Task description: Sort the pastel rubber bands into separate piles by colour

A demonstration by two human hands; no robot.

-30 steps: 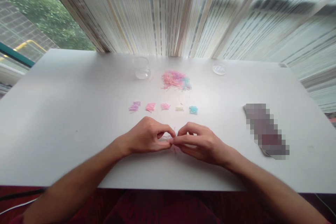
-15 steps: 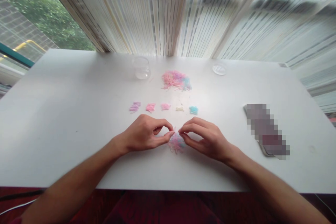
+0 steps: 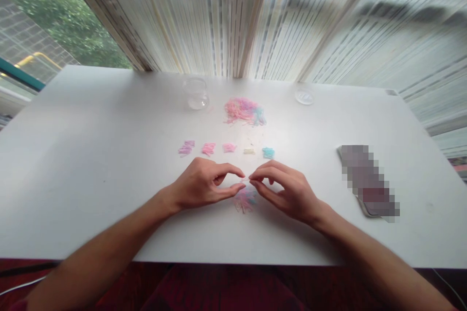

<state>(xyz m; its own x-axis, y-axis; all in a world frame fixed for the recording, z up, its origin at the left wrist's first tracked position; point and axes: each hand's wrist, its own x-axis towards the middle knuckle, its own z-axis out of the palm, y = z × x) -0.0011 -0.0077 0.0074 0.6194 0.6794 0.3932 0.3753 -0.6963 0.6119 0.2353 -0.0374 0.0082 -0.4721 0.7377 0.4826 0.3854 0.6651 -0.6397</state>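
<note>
On the white table point(image 3: 91, 214), a splayed pastel strand pile point(image 3: 245, 199) is set nearside of the gap between the left hand point(image 3: 199, 183), thumb and forefinger parted, and the right hand point(image 3: 288, 187), whose pinch, if any, cannot be told.

Hands: two, one left hand point(image 3: 199, 182) and one right hand point(image 3: 292, 187). Bundles: five, comprising one purple bundle point(image 3: 187, 148), one deep pink bundle point(image 3: 208, 148), one pale pink bundle point(image 3: 229, 147), one cream bundle point(image 3: 249, 151) and one blue bundle point(image 3: 268, 152); the strands point(image 3: 269, 155) within each are too fine to count. Mixed piles: two, one large pile point(image 3: 243, 110) and one small pile point(image 3: 245, 199), their strands likewise uncountable. Jar point(image 3: 197, 95): one. Lid point(image 3: 304, 97): one. Pixelated slab point(image 3: 367, 180): one. Table point(image 3: 87, 194): one.
</note>
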